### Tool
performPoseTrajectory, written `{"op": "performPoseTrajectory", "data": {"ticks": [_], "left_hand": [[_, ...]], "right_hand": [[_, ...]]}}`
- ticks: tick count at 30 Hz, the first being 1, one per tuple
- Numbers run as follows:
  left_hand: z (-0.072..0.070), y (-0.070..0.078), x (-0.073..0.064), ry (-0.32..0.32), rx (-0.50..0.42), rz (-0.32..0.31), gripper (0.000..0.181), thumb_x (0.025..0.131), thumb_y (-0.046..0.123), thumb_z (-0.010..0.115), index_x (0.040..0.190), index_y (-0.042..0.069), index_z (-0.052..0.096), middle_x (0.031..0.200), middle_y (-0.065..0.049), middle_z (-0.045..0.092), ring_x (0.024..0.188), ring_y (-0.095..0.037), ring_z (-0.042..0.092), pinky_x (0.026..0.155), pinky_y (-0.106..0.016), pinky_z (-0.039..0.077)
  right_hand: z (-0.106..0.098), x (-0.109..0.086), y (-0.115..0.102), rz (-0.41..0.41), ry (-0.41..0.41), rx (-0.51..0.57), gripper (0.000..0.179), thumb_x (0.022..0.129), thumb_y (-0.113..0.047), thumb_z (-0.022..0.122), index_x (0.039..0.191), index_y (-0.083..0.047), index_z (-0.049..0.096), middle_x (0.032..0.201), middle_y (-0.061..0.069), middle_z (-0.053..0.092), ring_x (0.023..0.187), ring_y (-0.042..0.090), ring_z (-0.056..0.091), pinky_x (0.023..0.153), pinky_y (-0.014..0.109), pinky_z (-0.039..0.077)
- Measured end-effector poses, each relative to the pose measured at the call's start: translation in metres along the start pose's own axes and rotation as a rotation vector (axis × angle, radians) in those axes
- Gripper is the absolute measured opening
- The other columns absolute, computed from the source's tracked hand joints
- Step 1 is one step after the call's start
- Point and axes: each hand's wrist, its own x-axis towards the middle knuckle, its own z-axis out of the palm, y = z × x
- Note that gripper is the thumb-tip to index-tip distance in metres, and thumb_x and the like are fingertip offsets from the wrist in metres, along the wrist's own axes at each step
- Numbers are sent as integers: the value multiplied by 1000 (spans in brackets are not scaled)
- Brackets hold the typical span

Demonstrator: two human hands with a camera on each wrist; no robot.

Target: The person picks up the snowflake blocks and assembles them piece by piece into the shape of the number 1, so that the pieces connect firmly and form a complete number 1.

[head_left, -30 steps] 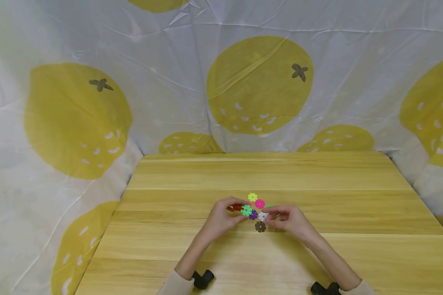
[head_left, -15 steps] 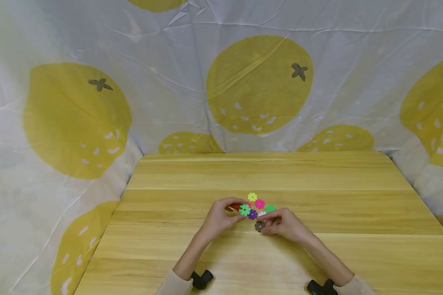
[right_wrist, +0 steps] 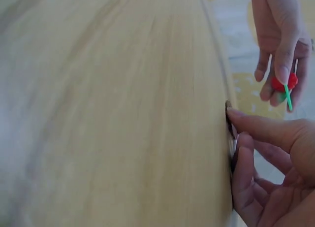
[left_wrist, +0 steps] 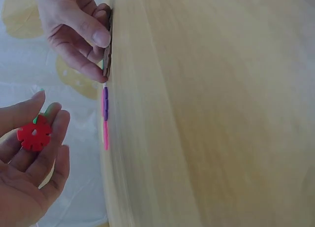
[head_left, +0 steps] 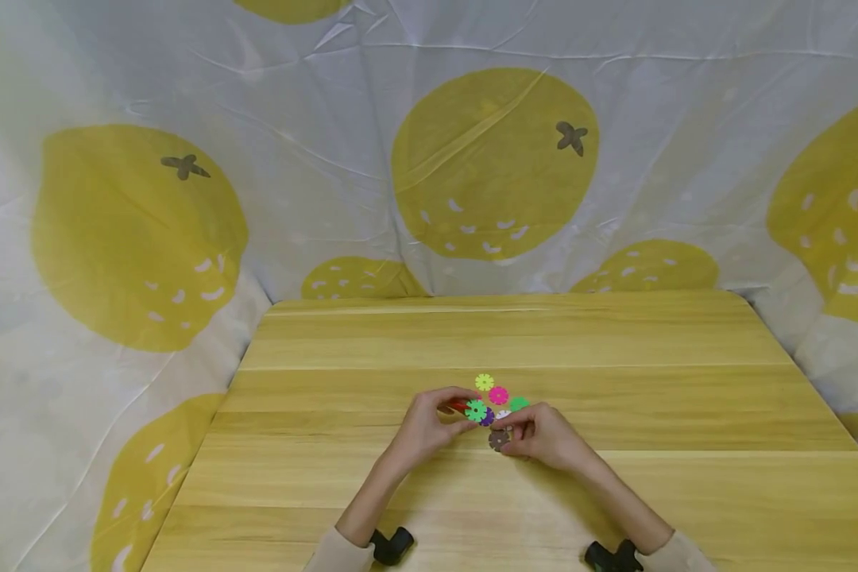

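My left hand (head_left: 429, 425) pinches a green notched plastic disc (head_left: 475, 411) between thumb and fingers, held above the table. A red notched disc (left_wrist: 34, 133) is joined to it at an angle and lies against the fingers in the left wrist view. To the right, my right hand (head_left: 549, 437) grips a brown notched disc (head_left: 499, 440) by its edge, low at the tabletop; the right wrist view shows it tilted. Whether it is fully off the wood I cannot tell. Beside these fingers lie a white disc (head_left: 503, 414), partly covered, and a purple disc (head_left: 488, 417).
Farther back on the wooden table (head_left: 329, 445) lie a yellow disc (head_left: 484, 382), a pink disc (head_left: 498, 395) and another green disc (head_left: 519, 404). A white cloth printed with yellow lemons (head_left: 496, 159) hangs behind the table's far edge.
My right hand has moved left and nearer, from beside the white and far green discs to the brown disc, which it now grips. My left hand keeps its hold, nearly still.
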Motion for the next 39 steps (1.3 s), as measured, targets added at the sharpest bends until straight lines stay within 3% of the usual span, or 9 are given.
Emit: {"op": "performPoseTrajectory", "data": {"ticks": [8,11,15,22,32,39], "left_hand": [[1,2,0,8,-8,17,30,87,4,82,117,4,77,109,-5,77,99,-22,71,90,-42,59],[1,2,0,6,-29,18,30,87,4,82,117,3,77,108,-5,75,99,-22,71,88,-43,60],[0,2,0,-1,-35,25,30,87,4,82,117,4,77,110,-6,75,99,-23,70,86,-41,61],[-1,5,1,-4,-54,22,29,87,8,83,116,9,78,110,-5,77,99,-23,71,86,-39,61],[-2,8,0,-24,-75,8,29,87,12,84,116,12,78,112,-4,78,99,-22,72,89,-33,59],[-3,8,0,-29,-96,0,29,87,13,84,116,12,78,111,-5,78,99,-25,71,88,-30,58]], "right_hand": [[4,-5,-6,-19,49,-108,25,80,-5,87,98,-7,70,83,3,64,65,6,54,58,20,48],[4,-8,-8,-2,28,-20,21,86,1,80,100,-2,64,84,8,65,66,10,62,59,22,55],[1,-12,-8,13,8,181,16,93,5,71,106,5,61,86,18,67,68,20,70,61,32,62],[-3,-15,-11,-17,62,357,26,96,0,69,120,9,64,98,27,70,81,25,76,76,42,64],[0,-15,-12,-128,178,402,27,97,3,68,122,11,63,102,34,69,85,26,78,78,45,63],[1,-14,-14,-178,199,438,28,96,4,69,121,13,62,102,36,68,87,31,78,79,48,62]]}}
